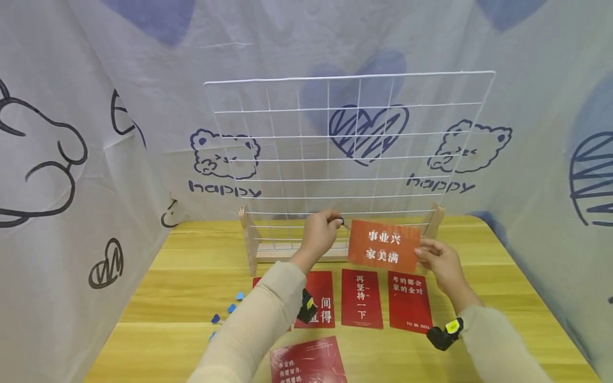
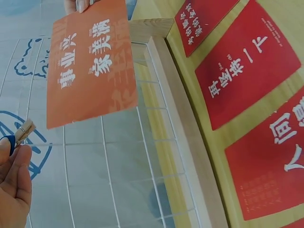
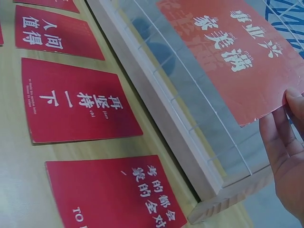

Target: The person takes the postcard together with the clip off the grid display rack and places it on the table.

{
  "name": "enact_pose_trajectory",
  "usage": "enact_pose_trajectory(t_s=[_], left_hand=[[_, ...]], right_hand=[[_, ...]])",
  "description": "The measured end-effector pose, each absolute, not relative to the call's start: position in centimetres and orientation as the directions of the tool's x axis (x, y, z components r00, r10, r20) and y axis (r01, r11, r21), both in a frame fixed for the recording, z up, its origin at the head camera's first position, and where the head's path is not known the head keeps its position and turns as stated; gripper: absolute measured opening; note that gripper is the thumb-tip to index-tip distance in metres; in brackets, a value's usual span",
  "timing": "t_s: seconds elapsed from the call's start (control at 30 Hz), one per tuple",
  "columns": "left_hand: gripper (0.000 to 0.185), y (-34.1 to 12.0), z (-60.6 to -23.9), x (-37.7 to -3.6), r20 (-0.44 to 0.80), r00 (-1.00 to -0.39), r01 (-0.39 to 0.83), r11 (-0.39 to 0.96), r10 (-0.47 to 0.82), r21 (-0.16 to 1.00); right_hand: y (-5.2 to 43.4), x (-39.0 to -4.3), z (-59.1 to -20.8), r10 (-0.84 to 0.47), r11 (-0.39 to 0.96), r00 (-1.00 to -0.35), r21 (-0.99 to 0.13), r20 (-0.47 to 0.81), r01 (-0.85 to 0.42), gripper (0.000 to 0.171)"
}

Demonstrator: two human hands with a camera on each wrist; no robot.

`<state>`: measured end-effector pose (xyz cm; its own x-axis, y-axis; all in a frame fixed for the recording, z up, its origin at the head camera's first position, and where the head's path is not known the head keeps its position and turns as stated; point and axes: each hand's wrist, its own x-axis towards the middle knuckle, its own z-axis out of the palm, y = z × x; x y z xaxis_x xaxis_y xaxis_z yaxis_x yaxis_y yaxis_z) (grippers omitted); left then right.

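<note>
Orange card (image 1: 384, 246): white characters in two rows, held upright before the lower part of the grid (image 1: 349, 143), just above the grid's wooden base (image 1: 297, 255), toward the bench's far edge. Its right edge is pinched by the right hand (image 1: 438, 260), thumb on the face, other fingers behind.

Clip (image 2: 23, 132): small wooden peg with a blue end, pinched between the fingertips of the left hand (image 1: 320, 233), raised just left of the card's upper left corner, close to it; whether it touches the card cannot be told.

Grid: white wire panel, standing upright in a pale wooden base with two end posts, near the bench's far edge.

Red cards: three lying flat in a row on the bench (image 1: 158, 298) in front of the base, white characters on each — left one (image 1: 322, 300) partly hidden by the left forearm, middle one (image 1: 361, 298), right one (image 1: 409, 300). A fourth, darker red card (image 1: 308, 360) lies at the near edge.

Blue pieces (image 1: 229, 311): several small ones, scattered left of the row of cards.

Backdrop (image 1: 96, 133): pale cloth printed with bears, hearts and "happy", hung behind and to both sides.
</note>
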<state>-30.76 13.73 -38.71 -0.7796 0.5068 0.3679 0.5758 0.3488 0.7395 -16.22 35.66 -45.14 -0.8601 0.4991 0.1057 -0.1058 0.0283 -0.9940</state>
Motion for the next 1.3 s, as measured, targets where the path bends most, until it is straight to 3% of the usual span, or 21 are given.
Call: enact_pose_trajectory(t_s=[0.23,0.53,0.57,1.0,1.3], left_hand=[[0.013,12.0,-39.5,-30.3,0.326,-0.802,0.526,0.333,0.500,0.783],[0.014,9.8,-40.2,-30.0,0.287,-0.813,0.492,0.334,0.507,0.804],[0.014,9.6,-40.3,-30.0,0.290,-0.813,0.493,0.332,0.505,0.804],[0.012,6.0,-41.9,-29.0,0.252,-0.862,0.415,0.326,0.440,0.849],[0.014,3.7,-43.4,-28.3,0.186,-0.884,0.324,0.275,0.429,0.905]], right_hand=[[35.3,-15.3,-45.7,0.480,-0.017,-0.873,-0.994,0.089,-0.110,0.021],[36.7,-15.2,-49.2,0.370,-0.078,-0.910,-0.969,0.190,-0.234,0.016],[35.9,-14.7,-48.3,0.402,-0.032,-0.901,-0.981,0.162,-0.190,0.016],[33.8,-12.8,-47.3,0.443,-0.052,-0.896,-0.997,0.024,-0.053,0.027],[33.3,-11.7,-47.9,0.424,-0.058,-0.905,-0.996,0.030,-0.061,0.024]])
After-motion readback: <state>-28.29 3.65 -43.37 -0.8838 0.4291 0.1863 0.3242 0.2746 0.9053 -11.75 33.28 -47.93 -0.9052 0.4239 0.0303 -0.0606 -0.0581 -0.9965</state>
